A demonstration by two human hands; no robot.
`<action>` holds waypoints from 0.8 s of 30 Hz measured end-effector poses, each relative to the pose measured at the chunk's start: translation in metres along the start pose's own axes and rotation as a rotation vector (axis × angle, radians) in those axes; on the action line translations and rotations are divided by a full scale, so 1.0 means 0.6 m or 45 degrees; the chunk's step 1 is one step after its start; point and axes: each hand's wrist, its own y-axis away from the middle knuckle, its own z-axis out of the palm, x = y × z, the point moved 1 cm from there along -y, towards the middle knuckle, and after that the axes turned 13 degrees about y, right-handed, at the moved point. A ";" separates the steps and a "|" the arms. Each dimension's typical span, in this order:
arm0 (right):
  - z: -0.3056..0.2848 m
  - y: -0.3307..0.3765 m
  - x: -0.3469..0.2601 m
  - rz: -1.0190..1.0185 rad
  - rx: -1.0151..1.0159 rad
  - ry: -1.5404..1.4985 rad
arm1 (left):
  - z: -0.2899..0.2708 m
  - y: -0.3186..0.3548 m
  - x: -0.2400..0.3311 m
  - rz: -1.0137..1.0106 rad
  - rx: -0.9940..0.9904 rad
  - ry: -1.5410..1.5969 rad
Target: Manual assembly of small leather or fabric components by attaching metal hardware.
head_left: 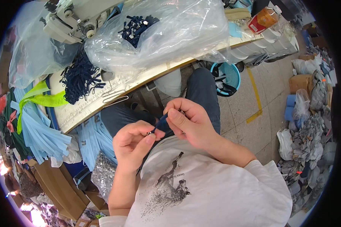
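Note:
Both my hands are closed in pinches in front of my shirt, over my lap. Between them runs a short navy fabric strip [162,124]. My left hand [130,145] pinches its lower end, where a small shiny metal piece [151,133] shows at the fingertips. My right hand [195,126] grips the upper end between thumb and fingers. The fingers hide part of the strip. On the table ahead lies a tangled heap of navy strips [81,79]. Several short navy pieces with metal bits [136,29] sit on a clear plastic bag [178,41].
A sewing machine [66,24] stands at the far left of the table [74,115]. Lime-green fabric [51,99] and light-blue strips [41,130] hang at the left. A turquoise basket [235,73] is on the floor. An orange bottle [263,20] stands far right; grey scraps [307,151] pile up beyond.

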 end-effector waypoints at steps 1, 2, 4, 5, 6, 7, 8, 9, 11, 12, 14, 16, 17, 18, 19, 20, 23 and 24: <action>0.000 0.000 -0.002 -0.040 0.033 0.046 | 0.005 -0.001 0.010 0.018 0.077 -0.325; 0.000 0.001 -0.004 -0.041 0.033 0.045 | 0.006 -0.006 0.018 0.018 0.076 -0.326; 0.000 0.002 -0.008 -0.053 -0.005 0.048 | 0.011 -0.022 0.032 0.368 -0.178 -1.186; 0.001 0.002 -0.009 -0.054 -0.004 0.047 | 0.013 -0.024 0.033 0.367 -0.180 -1.187; 0.001 0.002 -0.009 -0.051 0.000 0.049 | 0.016 -0.025 0.035 0.430 -0.162 -1.262; 0.002 0.002 -0.009 -0.047 0.001 0.051 | 0.017 -0.024 0.035 0.493 -0.141 -1.339; 0.002 0.002 -0.009 -0.046 0.001 0.051 | 0.015 -0.024 0.034 0.493 -0.141 -1.339; 0.002 0.002 -0.008 -0.054 0.019 0.031 | 0.012 -0.022 0.032 0.488 -0.180 -1.290; 0.001 0.002 -0.007 -0.061 0.032 0.013 | 0.007 -0.016 0.027 0.486 -0.215 -1.241; -0.002 0.003 -0.006 -0.044 -0.008 -0.025 | 0.006 -0.011 0.023 0.452 -0.125 -1.009; -0.003 0.004 -0.005 -0.027 -0.047 -0.063 | 0.003 -0.004 0.018 0.416 -0.036 -0.776; 0.002 0.005 -0.005 0.036 -0.086 -0.060 | 0.000 0.001 0.015 0.366 -0.045 -0.494; 0.003 0.004 -0.005 0.037 -0.086 -0.060 | -0.001 0.002 0.012 0.366 -0.044 -0.494; 0.003 0.002 -0.005 0.047 -0.099 -0.073 | -0.002 0.003 0.009 0.333 -0.046 -0.342; 0.003 0.001 -0.006 0.057 -0.112 -0.085 | -0.002 0.004 0.007 0.299 -0.049 -0.190; 0.004 0.001 -0.005 0.057 -0.111 -0.084 | -0.002 0.005 0.005 0.299 -0.050 -0.189; 0.004 0.002 0.000 0.087 -0.134 -0.104 | 0.000 0.005 -0.002 0.285 -0.058 -0.026; 0.004 0.003 0.000 0.108 -0.145 -0.150 | 0.000 0.003 -0.004 0.294 -0.060 0.003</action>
